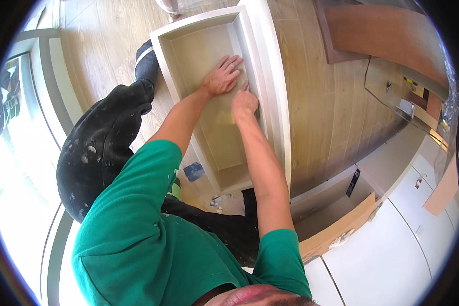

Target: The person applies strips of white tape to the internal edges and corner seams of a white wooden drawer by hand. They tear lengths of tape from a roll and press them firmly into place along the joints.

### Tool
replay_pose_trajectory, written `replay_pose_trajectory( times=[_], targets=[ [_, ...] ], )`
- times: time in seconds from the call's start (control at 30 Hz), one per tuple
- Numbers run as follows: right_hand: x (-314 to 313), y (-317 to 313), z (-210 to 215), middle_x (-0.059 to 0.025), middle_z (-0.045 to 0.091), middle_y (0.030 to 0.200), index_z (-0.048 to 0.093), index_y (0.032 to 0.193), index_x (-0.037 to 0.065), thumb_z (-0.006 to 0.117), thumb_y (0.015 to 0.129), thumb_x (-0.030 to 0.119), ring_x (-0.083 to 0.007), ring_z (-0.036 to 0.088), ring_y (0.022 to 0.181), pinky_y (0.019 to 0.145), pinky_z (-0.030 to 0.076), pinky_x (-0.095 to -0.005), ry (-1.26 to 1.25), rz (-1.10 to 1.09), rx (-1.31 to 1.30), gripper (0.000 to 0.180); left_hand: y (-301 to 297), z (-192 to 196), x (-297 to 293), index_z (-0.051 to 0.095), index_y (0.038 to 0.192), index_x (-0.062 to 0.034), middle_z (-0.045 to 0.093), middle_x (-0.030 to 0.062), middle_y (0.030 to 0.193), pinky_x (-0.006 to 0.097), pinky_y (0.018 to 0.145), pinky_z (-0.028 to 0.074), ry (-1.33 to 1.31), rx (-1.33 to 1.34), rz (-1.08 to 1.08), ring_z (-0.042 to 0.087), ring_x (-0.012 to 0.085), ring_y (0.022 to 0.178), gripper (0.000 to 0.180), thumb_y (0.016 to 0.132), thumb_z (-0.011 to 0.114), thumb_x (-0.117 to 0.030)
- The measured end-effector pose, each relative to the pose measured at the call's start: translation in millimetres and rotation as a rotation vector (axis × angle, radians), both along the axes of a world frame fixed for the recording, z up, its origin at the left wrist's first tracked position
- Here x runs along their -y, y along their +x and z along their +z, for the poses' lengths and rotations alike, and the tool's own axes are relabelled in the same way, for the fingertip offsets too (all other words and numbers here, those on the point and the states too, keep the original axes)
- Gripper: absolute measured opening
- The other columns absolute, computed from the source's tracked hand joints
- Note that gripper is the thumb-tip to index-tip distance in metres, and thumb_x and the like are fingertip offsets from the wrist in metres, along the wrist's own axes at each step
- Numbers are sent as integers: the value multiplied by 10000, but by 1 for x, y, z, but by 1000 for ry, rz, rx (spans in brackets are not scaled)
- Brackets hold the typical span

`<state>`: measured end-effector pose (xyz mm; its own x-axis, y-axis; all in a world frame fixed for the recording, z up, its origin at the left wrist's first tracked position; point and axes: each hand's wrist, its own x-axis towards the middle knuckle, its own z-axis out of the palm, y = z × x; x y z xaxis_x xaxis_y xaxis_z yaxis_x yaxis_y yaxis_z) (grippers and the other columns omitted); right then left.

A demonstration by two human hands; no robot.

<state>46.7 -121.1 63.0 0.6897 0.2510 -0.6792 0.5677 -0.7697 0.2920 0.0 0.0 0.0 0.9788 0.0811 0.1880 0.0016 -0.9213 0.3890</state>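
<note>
While the left hand [221, 76] lies flat with its fingers spread on the inner panel of the pale cabinet box [283, 117], the right hand [245, 103] sits just beside it, curled with the fingertips pressed toward the box's right-hand wall; whether anything small is pinched in those fingers I cannot tell, since the knuckles hide it. The box lies open-side-up on the wooden floor [336, 97], directly in front of the person, whose dark trouser leg [99, 148] stretches along its left side. To do this well, I judge that the flat hand should keep even pressure on the panel so it does not shift, while the curled hand works close into the corner where panel meets wall, moving slowly and without levering against the thin wall. Counting from the box outward: one cabinet box, two bare hands inside it, one small blue scrap [194, 171] just off its near left corner, one brown board [387, 33] well beyond its right wall on the floor, one cardboard strip [336, 229] to the near right of it, leaning along the white cabinet fronts [392, 245], and one open shallow drawer [331, 196] between the box and that cardboard.
</note>
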Motion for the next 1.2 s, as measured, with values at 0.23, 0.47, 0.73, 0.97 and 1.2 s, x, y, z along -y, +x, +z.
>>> replay_pose_trajectory(
  times=[0.23,0.47,0.73,0.97,1.2],
  targets=[
    [-7,1,3,-121,751,1014,234,1567,25,413,1033,217,-255,742,839,623,597,-410,8,57,15,594,6,15,-7,394,1500,-90,345,129,1579,484,1233,180,-189,25,261,290,322,1466,761,814,598,-347],
    [-8,-1,36,-109,752,1028,211,1570,20,442,1012,189,-227,744,859,689,601,-363,21,96,-33,628,4,13,-5,351,1547,-189,290,112,1614,498,1230,176,-168,24,248,281,333,1473,813,791,606,-344],
    [-8,-4,50,-116,751,1009,211,1577,48,410,1038,226,-227,742,845,686,593,-363,10,67,-43,602,7,15,-4,358,1546,-212,302,109,1609,502,1228,179,-173,21,245,282,331,1473,818,778,610,-338],
    [-7,1,37,-163,745,1008,223,1569,36,366,1048,216,-295,737,896,788,596,-410,67,-27,-66,570,6,17,-4,353,1548,-214,300,108,1610,507,1227,176,-183,16,245,280,329,1476,798,798,598,-337],
    [-8,2,27,-161,733,1076,209,1573,42,351,1059,232,-291,731,934,805,593,-412,25,-35,-68,566,6,15,-4,357,1545,-204,297,111,1611,503,1230,168,-153,-6,241,267,328,1480,797,800,599,-348]
  ],
)
